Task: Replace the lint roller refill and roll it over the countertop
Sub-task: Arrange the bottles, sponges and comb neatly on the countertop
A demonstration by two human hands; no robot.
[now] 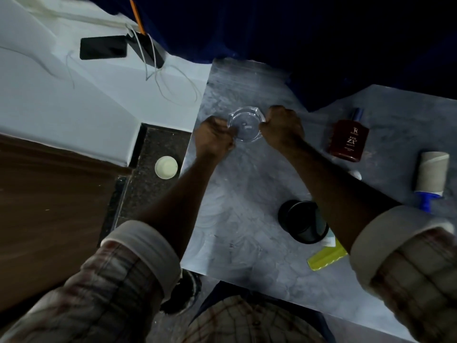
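both hands pinch glass dish at 12 — lint roller untouched at 3, refill swap and rolling pending.

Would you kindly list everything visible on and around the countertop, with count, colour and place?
Clear glass dish: one, transparent, far middle of the grey marbled countertop, held at both sides.
Dark red perfume bottle: one, blue cap, lying to the right.
Lint roller: one, beige roll with blue handle, lying at the right edge.
Black cylindrical container: one, near right, partly under the right forearm.
Yellow-green plastic piece: one, beside the container.
White paper cup: one, on the dark speckled ledge, left.
Black phone: one, on the white surface, far left.
Left hand: grips the dish's left rim.
Right hand: grips the dish's right rim.
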